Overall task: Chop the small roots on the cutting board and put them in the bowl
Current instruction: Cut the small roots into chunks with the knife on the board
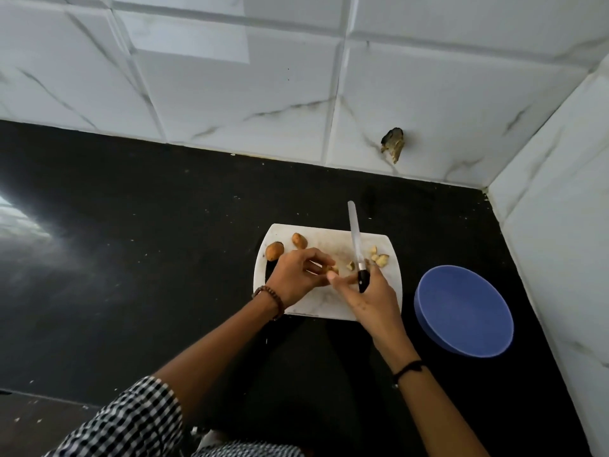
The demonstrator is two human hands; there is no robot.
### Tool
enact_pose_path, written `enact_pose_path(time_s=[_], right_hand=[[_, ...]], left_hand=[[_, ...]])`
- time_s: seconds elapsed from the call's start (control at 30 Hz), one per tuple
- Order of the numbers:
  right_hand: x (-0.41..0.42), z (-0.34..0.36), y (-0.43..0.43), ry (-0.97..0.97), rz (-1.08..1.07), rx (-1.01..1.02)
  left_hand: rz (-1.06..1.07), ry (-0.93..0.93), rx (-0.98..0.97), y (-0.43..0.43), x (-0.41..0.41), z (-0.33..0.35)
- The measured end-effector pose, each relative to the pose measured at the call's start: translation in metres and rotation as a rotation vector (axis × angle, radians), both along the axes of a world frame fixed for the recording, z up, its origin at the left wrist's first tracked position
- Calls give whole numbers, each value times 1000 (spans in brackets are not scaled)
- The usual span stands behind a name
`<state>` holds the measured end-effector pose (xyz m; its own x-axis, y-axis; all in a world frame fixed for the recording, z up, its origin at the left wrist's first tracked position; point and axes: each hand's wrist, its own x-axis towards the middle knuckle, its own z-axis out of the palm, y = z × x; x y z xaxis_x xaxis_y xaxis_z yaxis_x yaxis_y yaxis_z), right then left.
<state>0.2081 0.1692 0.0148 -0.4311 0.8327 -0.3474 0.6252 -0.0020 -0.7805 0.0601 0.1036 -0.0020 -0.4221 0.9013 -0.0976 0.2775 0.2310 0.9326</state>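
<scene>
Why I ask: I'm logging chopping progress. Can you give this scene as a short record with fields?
cutting board: white, on the black counter
whole roots: two, at the board's far left
cut pieces: a few, just right of the blade
left hand: pinches a small piece on the board
right hand: grips the knife by its handle, blade pointing away
bowl: blue, right of the board, no pieces seen inside
</scene>
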Motion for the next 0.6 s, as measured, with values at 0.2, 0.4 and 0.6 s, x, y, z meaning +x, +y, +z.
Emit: enact_pose_path(time_s=[0.2, 0.4, 0.6], right_hand=[[-14, -11, 15, 87, -19, 27], [-16, -17, 30, 204, -18, -116], [-34, -22, 39, 98, 68, 109]], left_hand=[[40, -120, 14, -3, -7, -1], [73, -121, -42, -9, -15, -3], [112, -129, -62, -12, -17, -5]])
